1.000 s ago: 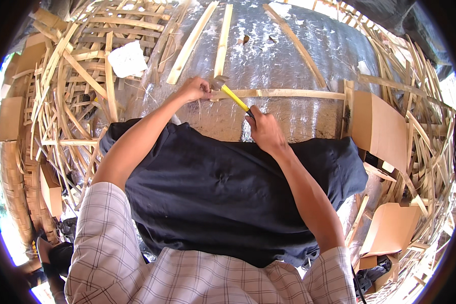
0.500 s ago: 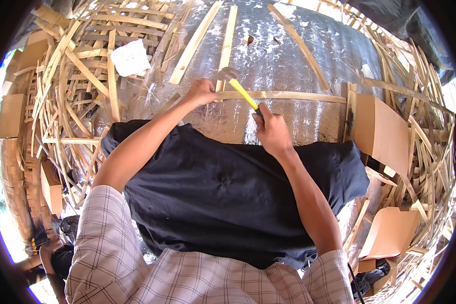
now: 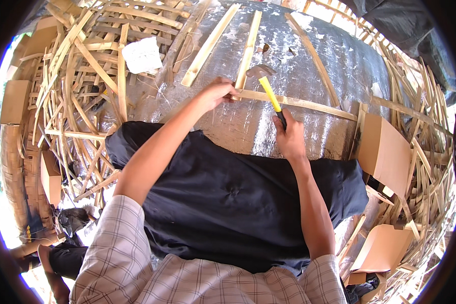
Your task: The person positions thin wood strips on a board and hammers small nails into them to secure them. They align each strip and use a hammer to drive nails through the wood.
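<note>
My right hand (image 3: 292, 136) is wrapped round the dark grip of a hammer (image 3: 269, 92) with a yellow shaft. Its metal head hangs over the corner where two wooden slats meet, a little right of my left fingers. One slat (image 3: 304, 104) runs crosswise to the right; the other slat (image 3: 249, 48) points away from me. At that corner my left hand (image 3: 219, 94) is closed, thumb and fingers pinching the crosswise slat's left end. Whether a nail sits between the fingertips cannot be made out.
Loose slats (image 3: 210, 45) lie on the silvery sheet (image 3: 283, 40) ahead. Woven strips and a white crumpled piece (image 3: 142, 55) are at far left. Cardboard boxes (image 3: 385, 147) and piled strips (image 3: 428, 167) stand right. Black cloth (image 3: 233, 197) covers my lap. Another person's arm (image 3: 53, 271) shows lower left.
The view has shifted, so the slats and hands appear further right. The hammer head has moved right, away from the slats' corner. My left hand stays at that corner.
</note>
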Demonstrator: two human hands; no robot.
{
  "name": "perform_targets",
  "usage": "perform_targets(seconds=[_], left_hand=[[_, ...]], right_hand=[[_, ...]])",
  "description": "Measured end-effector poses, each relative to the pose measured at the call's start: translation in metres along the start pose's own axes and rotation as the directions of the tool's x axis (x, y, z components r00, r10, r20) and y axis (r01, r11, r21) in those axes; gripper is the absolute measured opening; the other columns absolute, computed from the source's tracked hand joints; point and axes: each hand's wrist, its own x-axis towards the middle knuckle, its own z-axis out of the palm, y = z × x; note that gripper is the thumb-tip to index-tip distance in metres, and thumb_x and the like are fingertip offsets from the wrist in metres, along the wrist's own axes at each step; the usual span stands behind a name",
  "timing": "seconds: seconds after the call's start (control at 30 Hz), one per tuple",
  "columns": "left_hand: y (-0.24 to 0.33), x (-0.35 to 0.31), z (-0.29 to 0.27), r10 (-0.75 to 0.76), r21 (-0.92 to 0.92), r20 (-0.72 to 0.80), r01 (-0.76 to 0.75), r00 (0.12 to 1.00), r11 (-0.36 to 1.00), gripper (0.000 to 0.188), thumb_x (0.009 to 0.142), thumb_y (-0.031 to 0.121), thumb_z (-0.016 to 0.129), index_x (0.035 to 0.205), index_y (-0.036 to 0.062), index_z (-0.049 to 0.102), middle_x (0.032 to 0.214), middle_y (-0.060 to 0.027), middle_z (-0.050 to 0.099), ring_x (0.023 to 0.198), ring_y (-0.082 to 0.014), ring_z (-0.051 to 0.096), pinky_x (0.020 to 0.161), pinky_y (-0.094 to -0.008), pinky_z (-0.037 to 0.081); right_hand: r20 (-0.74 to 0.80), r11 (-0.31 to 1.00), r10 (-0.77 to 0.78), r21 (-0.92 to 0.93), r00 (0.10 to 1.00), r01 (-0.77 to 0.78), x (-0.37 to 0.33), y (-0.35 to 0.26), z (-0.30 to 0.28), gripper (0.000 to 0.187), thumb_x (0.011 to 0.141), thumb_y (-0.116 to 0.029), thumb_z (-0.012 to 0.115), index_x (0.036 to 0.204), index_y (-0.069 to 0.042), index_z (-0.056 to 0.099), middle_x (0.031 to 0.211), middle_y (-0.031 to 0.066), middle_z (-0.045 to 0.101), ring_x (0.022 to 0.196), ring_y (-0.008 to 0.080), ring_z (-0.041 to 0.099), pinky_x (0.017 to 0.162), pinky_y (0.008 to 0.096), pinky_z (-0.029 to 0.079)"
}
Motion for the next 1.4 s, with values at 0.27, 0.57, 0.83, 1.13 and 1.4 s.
perform_targets(seconds=[0.27,0.57,0.83,1.13,1.4], left_hand=[[0.004,0.003,0.023,0.012,-0.174,-0.181,-0.044,0.983,0.984,0.048,0.088,-0.008,0.07,0.133,-0.0134,0.054,0.115,-0.0226,0.067,0.095,-0.0284,0.073,0.085,-0.0374,0.064],[0.007,0.039,0.03,-0.006,-0.215,0.038,0.014,0.999,0.977,0.05,0.097,-0.003,0.062,0.144,-0.0109,0.046,0.127,-0.02,0.063,0.115,-0.0287,0.068,0.106,-0.0378,0.059],[-0.003,0.051,0.036,-0.04,-0.334,-0.012,0.034,0.999,0.942,0.053,0.104,0.0,0.056,0.151,-0.0084,0.036,0.138,-0.0186,0.061,0.128,-0.0291,0.063,0.11,-0.0372,0.056],[0.021,0.041,0.045,-0.087,-0.338,0.037,0.095,0.995,0.936,0.065,0.107,0.006,0.049,0.162,-0.0053,0.015,0.142,-0.0217,0.062,0.138,-0.0294,0.055,0.114,-0.039,0.053],[0.009,0.058,0.026,0.028,0.193,0.023,-0.032,0.999,0.981,0.043,0.1,0.014,0.065,0.14,0.0007,0.056,0.119,-0.0107,0.068,0.117,-0.0197,0.064,0.102,-0.0373,0.052]], right_hand=[[-0.035,0.983,-0.049,-0.178,0.998,0.042,0.049,0.02,-0.016,0.015,0.101,-0.011,0.068,0.108,0.0,0.061,0.066,0.0206,0.065,0.058,0.0425,0.065,0.053,0.0494,0.047],[0.002,0.956,-0.004,-0.295,1.0,0.004,0.108,0.038,-0.003,0.032,0.084,-0.011,0.085,0.108,0.003,0.068,0.108,0.0135,0.07,0.086,0.0288,0.074,0.074,0.0435,0.06],[0.01,0.976,0.058,-0.212,0.998,-0.055,0.114,0.058,0.001,0.022,0.085,-0.005,0.083,0.1,0.002,0.068,0.1,0.0122,0.071,0.078,0.0253,0.073,0.067,0.0396,0.059],[0.009,0.995,0.03,-0.093,0.999,-0.029,0.107,0.063,-0.017,0.026,0.085,0.004,0.079,0.111,0.004,0.071,0.12,0.0173,0.074,0.098,0.0312,0.077,0.084,0.0392,0.063],[0.004,0.983,0.004,-0.182,1.0,-0.003,0.108,0.055,-0.015,0.024,0.086,0.002,0.078,0.109,0.002,0.072,0.118,0.0148,0.074,0.099,0.0328,0.076,0.084,0.0402,0.063]])
